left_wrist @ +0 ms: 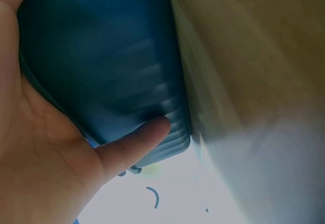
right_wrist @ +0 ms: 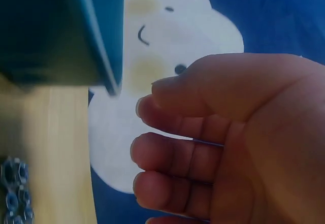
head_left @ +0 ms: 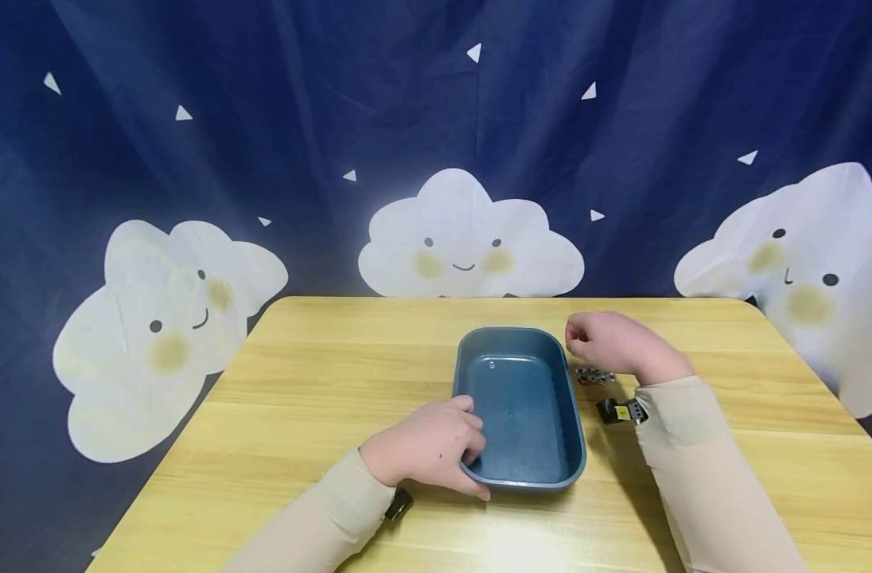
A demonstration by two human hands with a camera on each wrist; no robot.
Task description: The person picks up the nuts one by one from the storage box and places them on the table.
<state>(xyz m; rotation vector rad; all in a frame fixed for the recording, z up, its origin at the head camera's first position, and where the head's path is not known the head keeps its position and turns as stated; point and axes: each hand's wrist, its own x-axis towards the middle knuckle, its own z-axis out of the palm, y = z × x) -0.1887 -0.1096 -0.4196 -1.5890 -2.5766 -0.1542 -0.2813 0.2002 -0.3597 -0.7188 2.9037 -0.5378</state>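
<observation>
A dark teal rectangular tub (head_left: 522,414) sits on the wooden table. My left hand (head_left: 436,442) grips its near left corner, fingers over the rim and thumb (left_wrist: 137,142) against the outer wall. A tiny shiny piece (head_left: 492,364) lies inside, toward the far left. My right hand (head_left: 611,342) hovers just beyond the right rim, fingers loosely bent and thumb close to the index finger; nothing shows between them in the right wrist view. Below it on the table is a small cluster of shiny, ring-shaped metal pieces (head_left: 595,376) resembling nuts.
The light wood table (head_left: 321,358) has rounded far corners. Behind it hangs a dark blue curtain (head_left: 407,95) printed with white clouds and triangles. A small black device (head_left: 622,411) is strapped at the right wrist, another (head_left: 399,504) at the left.
</observation>
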